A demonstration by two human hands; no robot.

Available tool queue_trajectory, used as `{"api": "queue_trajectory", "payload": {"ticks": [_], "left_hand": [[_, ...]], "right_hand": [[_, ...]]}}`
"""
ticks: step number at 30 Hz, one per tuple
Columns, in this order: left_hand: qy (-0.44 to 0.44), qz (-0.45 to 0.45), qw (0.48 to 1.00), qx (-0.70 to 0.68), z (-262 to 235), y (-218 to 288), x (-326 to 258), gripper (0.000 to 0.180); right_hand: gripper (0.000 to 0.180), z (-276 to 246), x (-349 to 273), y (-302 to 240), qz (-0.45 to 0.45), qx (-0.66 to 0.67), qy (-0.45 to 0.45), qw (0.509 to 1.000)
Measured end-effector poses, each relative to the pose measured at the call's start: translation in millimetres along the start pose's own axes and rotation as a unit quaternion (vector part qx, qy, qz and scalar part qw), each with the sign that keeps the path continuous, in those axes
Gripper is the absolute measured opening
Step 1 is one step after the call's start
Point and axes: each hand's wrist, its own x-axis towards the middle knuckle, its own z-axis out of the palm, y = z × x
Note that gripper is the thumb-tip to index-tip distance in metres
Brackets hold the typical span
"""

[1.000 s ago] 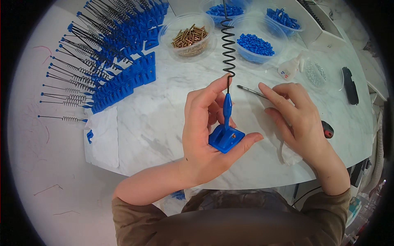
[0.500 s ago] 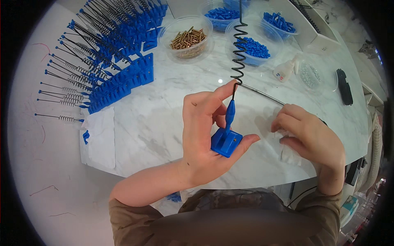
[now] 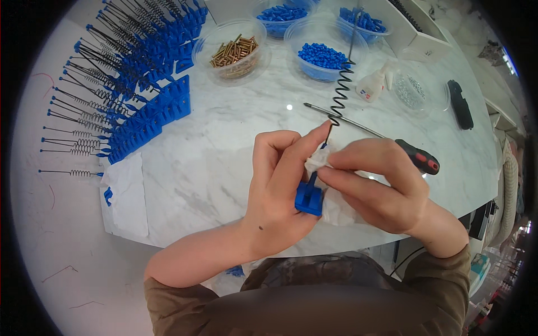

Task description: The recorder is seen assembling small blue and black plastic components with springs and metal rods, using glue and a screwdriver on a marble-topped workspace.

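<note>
1. Head view, change: the right hand (image 3: 386, 185) has been brought leftward from its spot half a second ago, over to the left hand (image 3: 280, 179); white tissue (image 3: 318, 161) is now pressed round the blue stem, which was bare then.
2. Head view, left: the blue base (image 3: 309, 200) is grasped low in the curled fingers, in front of the torso, above the near part of the marble-look table (image 3: 207, 151). Index fingertip is held up by the foot of the black coil wire (image 3: 341, 92); thumb mostly hidden.
3. Head view, right: tissue is pinched between thumb and index finger; other fingers folded in. More tissue is seen just below this hand.
4. Head view, piece: stem and wire are tilted up, slightly to the right; wire's upper end is seen in front of the tub of blue beads (image 3: 323, 54).
5. Head view, around: a screwdriver (image 3: 416, 155) is laid behind the right hand, tip leftward. Brass-coloured pins (image 3: 235, 51) are held in a clear tub. Similar blue-based coil pieces (image 3: 151, 126) are lined up at far left.
</note>
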Motion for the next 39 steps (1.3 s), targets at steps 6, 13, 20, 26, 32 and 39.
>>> {"api": "queue_trajectory", "payload": {"ticks": [6,13,20,26,32,39], "left_hand": [[0.015,-0.021,1.0,-0.009,0,-2,0,0.074],[0.04,0.008,0.998,-0.046,2,-1,-1,0.076],[0.067,-0.018,0.995,-0.077,2,0,0,0.074],[0.02,0.012,1.0,-0.01,-3,0,4,0.077],[0.043,-0.012,0.993,-0.112,1,-4,-1,0.079],[0.011,-0.013,0.985,-0.173,-7,-9,-1,0.092]], "right_hand": [[0.037,5,-5,6,-0.03,-0.046,-0.02,0.998],[0.036,8,-10,13,0.057,0.014,0.023,0.998],[0.038,1,-7,7,0.047,0.05,0.028,0.997],[0.042,6,-5,6,0.015,0.047,0.031,0.998],[0.039,8,-7,11,0.111,0.029,0.009,0.993],[0.029,6,-8,13,0.199,0.056,-0.02,0.978]]}}
